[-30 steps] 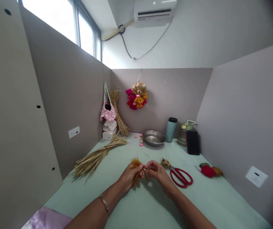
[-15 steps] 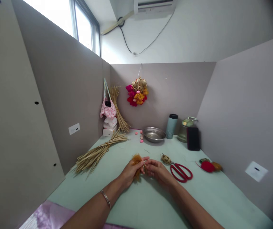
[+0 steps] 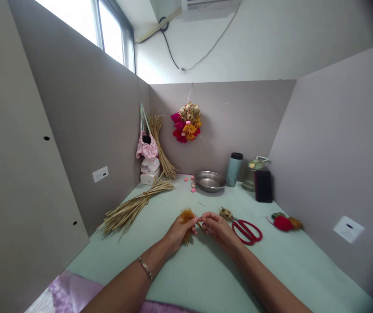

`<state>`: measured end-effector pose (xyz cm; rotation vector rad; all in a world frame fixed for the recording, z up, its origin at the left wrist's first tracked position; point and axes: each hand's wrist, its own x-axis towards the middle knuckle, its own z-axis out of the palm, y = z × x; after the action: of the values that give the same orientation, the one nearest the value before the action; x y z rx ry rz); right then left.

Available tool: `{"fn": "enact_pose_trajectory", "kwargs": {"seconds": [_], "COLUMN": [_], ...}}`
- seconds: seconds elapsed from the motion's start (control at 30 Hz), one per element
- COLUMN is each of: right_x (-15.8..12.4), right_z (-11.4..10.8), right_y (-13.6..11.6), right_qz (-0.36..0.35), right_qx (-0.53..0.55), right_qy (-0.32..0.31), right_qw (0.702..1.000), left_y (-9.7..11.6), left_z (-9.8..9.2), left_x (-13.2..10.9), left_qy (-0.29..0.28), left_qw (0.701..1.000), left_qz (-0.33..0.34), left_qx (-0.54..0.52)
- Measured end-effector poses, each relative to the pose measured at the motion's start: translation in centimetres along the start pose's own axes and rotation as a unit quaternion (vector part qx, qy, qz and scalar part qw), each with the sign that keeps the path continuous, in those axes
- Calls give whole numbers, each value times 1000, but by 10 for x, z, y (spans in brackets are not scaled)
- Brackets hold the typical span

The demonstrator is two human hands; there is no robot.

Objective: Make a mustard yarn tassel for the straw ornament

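My left hand (image 3: 177,232) is closed on a mustard-yellow yarn tassel (image 3: 186,214), whose frayed ends stick out above and below the fingers. Close on its right, my right hand (image 3: 216,227) has its fingertips pinched at a thin strand coming from the tassel; the strand is too small to make out well. Beside the right hand lie red-handled scissors (image 3: 246,231), with a small woven straw ball (image 3: 226,213) at their blades.
A straw bundle (image 3: 130,211) lies at the left. Towards the back stand a metal bowl (image 3: 210,181), a blue tumbler (image 3: 235,170), a green-lidded jug (image 3: 249,179) and a dark phone (image 3: 263,187). Red and mustard yarn (image 3: 283,223) lies at the right.
My right hand's fingertips have moved slightly away from the left hand, widening the gap between them. The whole view has shifted a little.
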<state>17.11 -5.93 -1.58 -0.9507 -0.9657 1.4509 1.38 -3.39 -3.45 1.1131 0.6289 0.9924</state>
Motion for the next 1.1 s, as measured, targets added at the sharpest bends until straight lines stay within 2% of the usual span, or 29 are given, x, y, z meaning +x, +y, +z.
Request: {"fn": "enact_pose_trajectory", "kwargs": {"seconds": [0.23, 0.47, 0.7, 0.9, 1.1], "right_x": [-1, -2, -3, -6, -3], "right_z": [-3, 2, -1, 3, 5], "right_y": [-3, 2, -4, -5, -2], "right_qz": [14, 53, 8, -19, -77], "right_qx": [18, -53, -134, -219, -257], "right_qy": [14, -6, 10, -15, 32], "right_qw": [1000, 997, 991, 975, 963], "left_y": [-5, -2, -3, -5, -4], "left_z": [-3, -1, -2, -4, -1], "left_x": [2, 0, 0, 2, -1], "left_qy": [3, -15, -27, -19, -38], "left_qw": [1000, 1000, 999, 1000, 999], "left_qz": [-5, -18, -20, -17, -34], "left_qx": [-2, 8, 13, 16, 15]}}
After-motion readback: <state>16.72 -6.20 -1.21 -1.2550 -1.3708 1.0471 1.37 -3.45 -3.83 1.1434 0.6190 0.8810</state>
